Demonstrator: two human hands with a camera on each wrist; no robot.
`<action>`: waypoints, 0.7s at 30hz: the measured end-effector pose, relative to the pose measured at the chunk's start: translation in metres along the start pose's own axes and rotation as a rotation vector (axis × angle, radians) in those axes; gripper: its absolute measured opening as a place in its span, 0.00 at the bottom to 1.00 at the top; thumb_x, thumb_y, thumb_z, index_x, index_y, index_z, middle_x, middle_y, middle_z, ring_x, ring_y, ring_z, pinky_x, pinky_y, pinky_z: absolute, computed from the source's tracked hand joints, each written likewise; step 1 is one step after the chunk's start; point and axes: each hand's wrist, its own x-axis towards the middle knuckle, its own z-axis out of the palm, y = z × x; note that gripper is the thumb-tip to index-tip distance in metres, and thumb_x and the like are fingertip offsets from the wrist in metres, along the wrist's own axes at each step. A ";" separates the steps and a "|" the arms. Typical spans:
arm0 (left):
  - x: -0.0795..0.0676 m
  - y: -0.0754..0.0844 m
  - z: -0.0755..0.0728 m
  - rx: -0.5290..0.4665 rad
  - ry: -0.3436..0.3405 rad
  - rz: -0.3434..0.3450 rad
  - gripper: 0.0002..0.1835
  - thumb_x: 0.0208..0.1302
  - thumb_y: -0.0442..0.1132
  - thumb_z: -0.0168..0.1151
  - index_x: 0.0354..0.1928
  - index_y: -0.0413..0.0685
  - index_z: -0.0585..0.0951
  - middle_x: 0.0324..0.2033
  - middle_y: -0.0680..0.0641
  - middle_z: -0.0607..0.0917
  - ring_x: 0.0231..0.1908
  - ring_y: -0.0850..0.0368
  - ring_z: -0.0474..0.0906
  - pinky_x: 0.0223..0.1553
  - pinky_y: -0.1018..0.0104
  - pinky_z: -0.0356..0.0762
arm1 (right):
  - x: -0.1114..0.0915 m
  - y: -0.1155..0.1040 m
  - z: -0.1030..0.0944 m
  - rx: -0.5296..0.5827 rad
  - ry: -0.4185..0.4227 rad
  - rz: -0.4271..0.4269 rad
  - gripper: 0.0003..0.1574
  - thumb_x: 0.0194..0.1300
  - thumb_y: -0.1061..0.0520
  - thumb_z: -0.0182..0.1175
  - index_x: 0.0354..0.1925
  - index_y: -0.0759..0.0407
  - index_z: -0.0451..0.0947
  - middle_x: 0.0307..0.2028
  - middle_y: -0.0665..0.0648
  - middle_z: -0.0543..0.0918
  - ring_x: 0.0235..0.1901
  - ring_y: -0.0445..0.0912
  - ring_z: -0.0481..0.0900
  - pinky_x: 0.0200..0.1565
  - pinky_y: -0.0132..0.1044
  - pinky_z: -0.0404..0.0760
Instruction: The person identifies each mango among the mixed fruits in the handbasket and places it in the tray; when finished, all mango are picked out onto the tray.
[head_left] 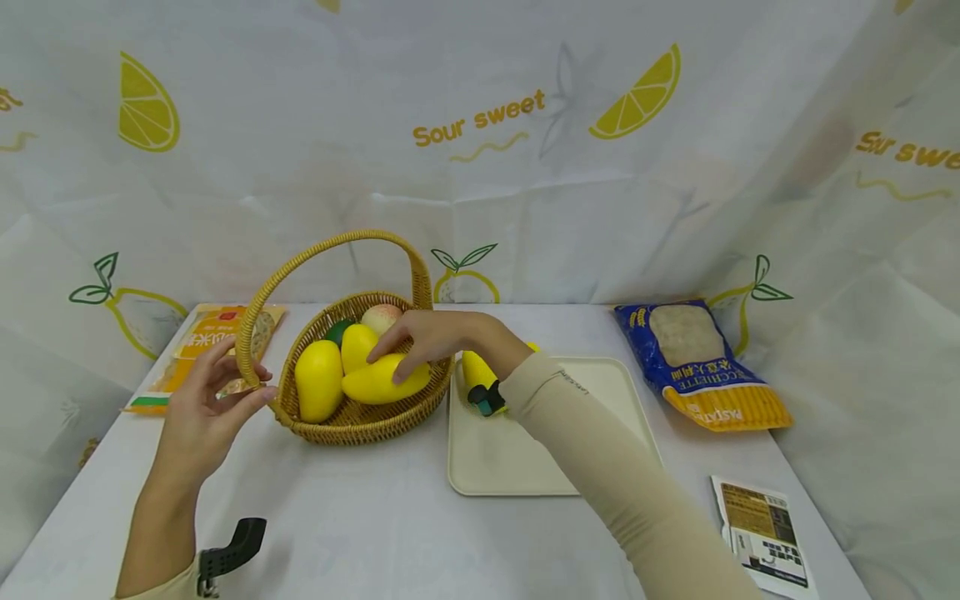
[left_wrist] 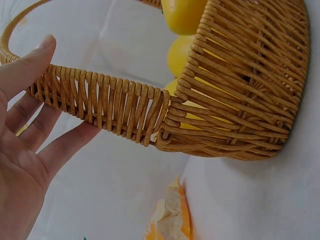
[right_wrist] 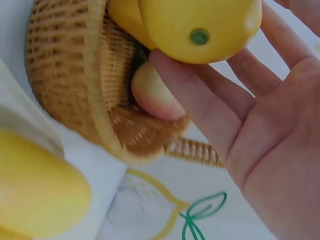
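Yellow mango [head_left: 371,387], probably light, stiff, slick: right grip [head_left: 433,332] is pinching it, middle likely safest; left grip [head_left: 201,412] is holding basket handle [head_left: 367,235].

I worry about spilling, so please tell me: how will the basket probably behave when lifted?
The basket seems stiff: its weave stands without sagging. It might tip if lifted only where the left hand grips, near one end of the handle. The mangoes may roll, having smooth, rounded sides.

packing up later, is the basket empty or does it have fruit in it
It has fruit in it: the head view shows yellow mangoes, a pale pinkish fruit and something dark green inside the basket.
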 end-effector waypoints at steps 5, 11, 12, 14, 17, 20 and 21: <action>0.000 0.001 0.000 0.004 0.000 0.005 0.42 0.57 0.20 0.70 0.73 0.47 0.67 0.41 0.70 0.79 0.44 0.77 0.77 0.47 0.91 0.77 | -0.022 0.006 -0.013 -0.003 0.044 0.022 0.30 0.66 0.52 0.68 0.66 0.42 0.78 0.69 0.45 0.75 0.55 0.38 0.74 0.57 0.35 0.79; 0.000 0.000 0.000 0.011 -0.002 0.003 0.43 0.57 0.20 0.70 0.74 0.47 0.67 0.41 0.70 0.79 0.44 0.77 0.77 0.47 0.91 0.77 | -0.049 0.021 -0.026 0.082 0.102 0.077 0.28 0.68 0.52 0.65 0.65 0.37 0.78 0.71 0.47 0.73 0.61 0.48 0.78 0.50 0.41 0.85; 0.000 0.000 0.000 0.013 -0.003 0.000 0.43 0.57 0.21 0.70 0.74 0.48 0.67 0.41 0.70 0.79 0.44 0.77 0.77 0.47 0.91 0.77 | -0.053 0.024 -0.028 0.101 0.109 0.074 0.28 0.69 0.53 0.64 0.66 0.38 0.78 0.71 0.48 0.73 0.62 0.49 0.79 0.53 0.43 0.85; 0.000 0.000 -0.001 0.016 -0.005 -0.006 0.43 0.58 0.21 0.70 0.74 0.48 0.66 0.41 0.70 0.79 0.44 0.78 0.77 0.46 0.92 0.76 | -0.061 0.030 -0.031 0.128 0.125 0.065 0.27 0.70 0.54 0.63 0.65 0.39 0.78 0.71 0.48 0.74 0.65 0.49 0.77 0.55 0.44 0.86; 0.000 0.000 -0.001 0.020 -0.007 -0.015 0.43 0.58 0.23 0.70 0.75 0.49 0.66 0.41 0.70 0.79 0.44 0.78 0.77 0.46 0.92 0.76 | -0.073 0.039 -0.034 0.155 0.154 0.049 0.25 0.72 0.55 0.61 0.65 0.44 0.79 0.71 0.49 0.75 0.67 0.48 0.76 0.55 0.47 0.87; 0.000 0.000 -0.001 0.019 -0.006 -0.015 0.42 0.58 0.22 0.70 0.74 0.47 0.66 0.41 0.70 0.79 0.44 0.78 0.77 0.46 0.92 0.76 | -0.086 0.047 -0.037 0.179 0.181 0.047 0.23 0.73 0.56 0.60 0.64 0.48 0.80 0.70 0.51 0.76 0.66 0.49 0.77 0.53 0.48 0.88; -0.001 0.000 -0.001 0.018 -0.006 -0.014 0.42 0.58 0.22 0.70 0.74 0.46 0.66 0.41 0.70 0.79 0.44 0.78 0.77 0.46 0.92 0.76 | -0.090 0.050 -0.038 0.187 0.189 0.042 0.22 0.74 0.57 0.59 0.64 0.49 0.80 0.70 0.53 0.76 0.65 0.50 0.77 0.52 0.48 0.89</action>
